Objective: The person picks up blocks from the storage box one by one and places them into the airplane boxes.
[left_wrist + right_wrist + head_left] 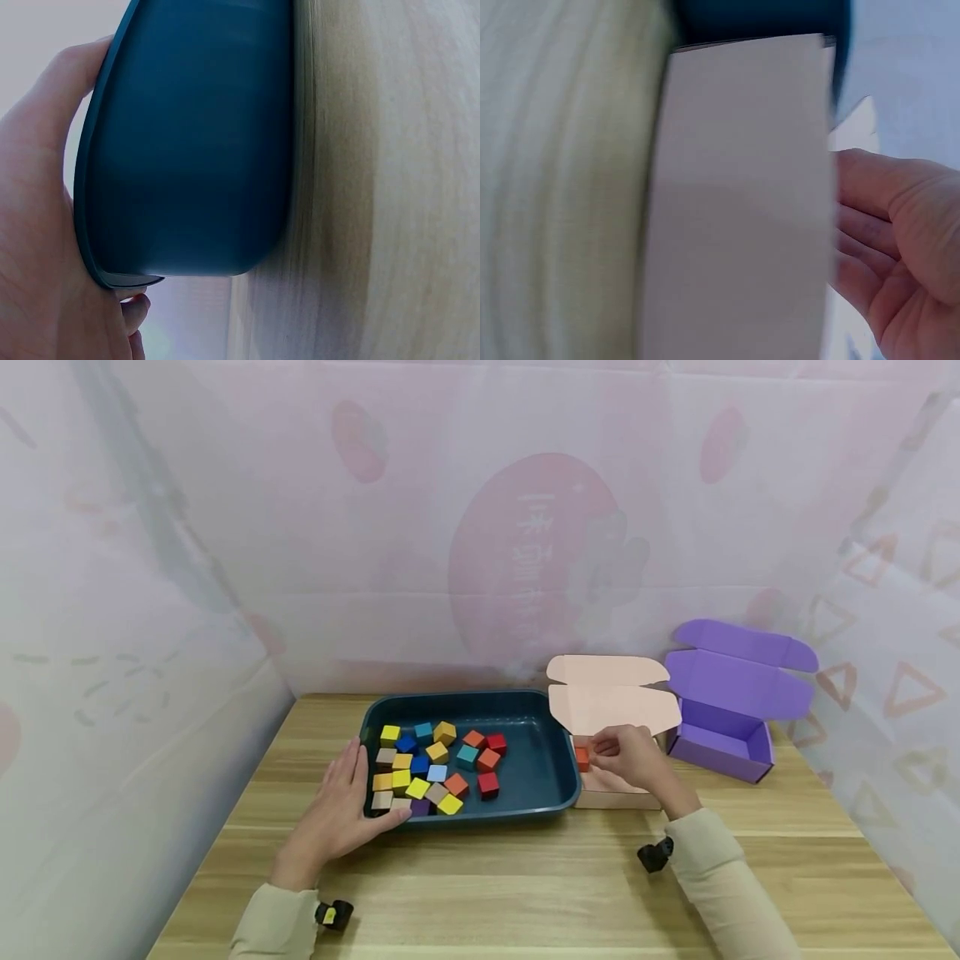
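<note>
L hand (341, 810) lies flat w/ straight fingers on the near-left corner of the blue tray (543, 760) — grip relaxed, holding nothing. R hand (630, 756) hangs over the pink box (611, 793) just right of the tray, grip narrow, pinching an orange cube (582, 758) at the box's left edge. Approx two dozen coloured cubes (435, 768) sit in the tray's left half. Purple box (723, 739) stands open, further right on the wood surface (525, 877).

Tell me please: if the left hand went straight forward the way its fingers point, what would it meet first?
The left hand already rests against the near left corner of the dark blue tray. Going straight on, it would push that tray wall first; the coloured blocks lie just behind it.
</note>
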The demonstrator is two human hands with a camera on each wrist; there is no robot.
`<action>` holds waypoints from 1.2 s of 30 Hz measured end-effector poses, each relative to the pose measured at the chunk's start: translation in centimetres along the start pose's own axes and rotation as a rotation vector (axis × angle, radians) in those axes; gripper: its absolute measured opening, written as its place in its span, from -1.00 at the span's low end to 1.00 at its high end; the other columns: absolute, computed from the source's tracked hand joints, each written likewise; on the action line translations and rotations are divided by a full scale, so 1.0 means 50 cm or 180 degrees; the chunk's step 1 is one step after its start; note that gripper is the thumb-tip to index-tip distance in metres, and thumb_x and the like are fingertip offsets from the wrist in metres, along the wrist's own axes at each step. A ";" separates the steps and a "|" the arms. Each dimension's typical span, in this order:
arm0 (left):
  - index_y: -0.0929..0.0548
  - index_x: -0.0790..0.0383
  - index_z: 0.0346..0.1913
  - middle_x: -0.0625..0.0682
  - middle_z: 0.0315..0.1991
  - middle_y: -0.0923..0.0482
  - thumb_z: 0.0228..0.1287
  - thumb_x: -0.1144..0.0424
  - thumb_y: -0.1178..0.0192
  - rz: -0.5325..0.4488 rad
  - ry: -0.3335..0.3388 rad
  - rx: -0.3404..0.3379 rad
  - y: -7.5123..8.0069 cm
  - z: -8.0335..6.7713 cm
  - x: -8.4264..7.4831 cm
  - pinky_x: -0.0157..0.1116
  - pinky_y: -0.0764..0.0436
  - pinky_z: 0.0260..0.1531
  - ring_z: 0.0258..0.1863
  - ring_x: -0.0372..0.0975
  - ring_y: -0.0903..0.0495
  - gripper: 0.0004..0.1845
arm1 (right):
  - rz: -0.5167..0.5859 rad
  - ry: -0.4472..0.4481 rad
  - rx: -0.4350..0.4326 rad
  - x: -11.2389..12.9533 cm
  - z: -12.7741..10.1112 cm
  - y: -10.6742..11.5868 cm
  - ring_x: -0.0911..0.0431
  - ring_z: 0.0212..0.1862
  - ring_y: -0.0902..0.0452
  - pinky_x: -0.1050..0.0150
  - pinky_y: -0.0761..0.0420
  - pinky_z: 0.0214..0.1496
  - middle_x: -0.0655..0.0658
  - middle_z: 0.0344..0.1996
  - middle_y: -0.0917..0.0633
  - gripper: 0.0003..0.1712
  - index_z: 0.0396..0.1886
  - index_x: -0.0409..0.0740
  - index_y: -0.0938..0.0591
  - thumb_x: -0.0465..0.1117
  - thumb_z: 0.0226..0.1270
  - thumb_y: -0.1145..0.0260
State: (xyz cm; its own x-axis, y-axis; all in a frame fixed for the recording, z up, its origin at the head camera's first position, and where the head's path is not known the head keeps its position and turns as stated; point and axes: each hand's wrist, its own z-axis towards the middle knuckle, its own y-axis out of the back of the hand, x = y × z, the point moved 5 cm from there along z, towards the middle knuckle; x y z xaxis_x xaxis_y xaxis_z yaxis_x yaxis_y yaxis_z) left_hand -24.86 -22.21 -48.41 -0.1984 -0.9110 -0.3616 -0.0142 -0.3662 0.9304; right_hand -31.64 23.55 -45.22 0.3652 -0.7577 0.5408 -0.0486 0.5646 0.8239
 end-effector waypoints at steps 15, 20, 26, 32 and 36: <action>0.12 0.44 0.69 0.31 0.75 0.31 0.21 -0.57 -0.20 0.0016 0.0013 -0.0015 0.001 -0.002 0.005 0.27 0.07 0.67 0.72 0.23 0.16 0.40 | 0.0063 0.0458 0.0442 0.130 0.032 0.025 -0.04 -0.07 -0.83 0.07 -0.83 0.02 -0.27 -0.08 -0.84 -0.65 0.08 -0.36 -0.74 -0.32 0.36 -0.50; 0.11 0.43 0.69 0.31 0.75 0.29 0.19 -0.60 -0.17 0.0040 -0.0013 -0.0030 0.002 -0.002 0.002 0.26 0.05 0.67 0.72 0.23 0.14 0.41 | 0.0160 0.0583 0.0632 0.169 0.043 0.002 -0.08 -0.03 -0.83 0.07 -0.83 0.05 -0.29 -0.04 -0.83 -0.63 0.10 -0.36 -0.73 -0.31 0.35 -0.51; 0.11 0.42 0.69 0.30 0.75 0.29 0.18 -0.60 -0.18 0.0038 -0.0017 -0.0034 -0.001 -0.001 -0.001 0.24 0.05 0.68 0.73 0.22 0.14 0.41 | 0.0091 0.0592 0.0829 0.198 0.057 -0.033 -0.05 0.01 -0.83 0.09 -0.82 0.08 -0.28 0.00 -0.83 -0.60 0.15 -0.31 -0.73 -0.26 0.37 -0.52; 0.10 0.43 0.69 0.31 0.75 0.27 0.18 -0.59 -0.20 0.0026 -0.0038 -0.0072 0.002 -0.002 -0.003 0.25 0.03 0.68 0.73 0.22 0.13 0.41 | 0.0032 0.0614 0.0976 0.211 0.068 -0.073 -0.03 0.03 -0.82 0.11 -0.81 0.11 -0.31 0.06 -0.80 -0.57 0.19 -0.32 -0.72 -0.23 0.40 -0.50; 0.09 0.44 0.69 0.31 0.75 0.28 0.19 -0.59 -0.19 0.0038 -0.0029 -0.0067 0.004 -0.003 -0.003 0.25 0.04 0.68 0.73 0.22 0.13 0.40 | 0.0053 0.0614 0.1059 0.216 0.072 -0.102 0.00 0.01 -0.81 0.11 -0.81 0.11 -0.29 0.05 -0.81 -0.57 0.19 -0.31 -0.72 -0.22 0.40 -0.50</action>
State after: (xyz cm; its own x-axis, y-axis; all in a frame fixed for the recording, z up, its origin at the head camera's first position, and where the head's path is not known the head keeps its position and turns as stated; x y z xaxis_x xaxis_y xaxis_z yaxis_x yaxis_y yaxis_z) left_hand -24.71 -22.17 -48.16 -0.2073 -0.9136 -0.3499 0.0089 -0.3594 0.9331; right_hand -30.80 11.30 -42.94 0.5285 -0.6560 0.5389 -0.3435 0.4152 0.8424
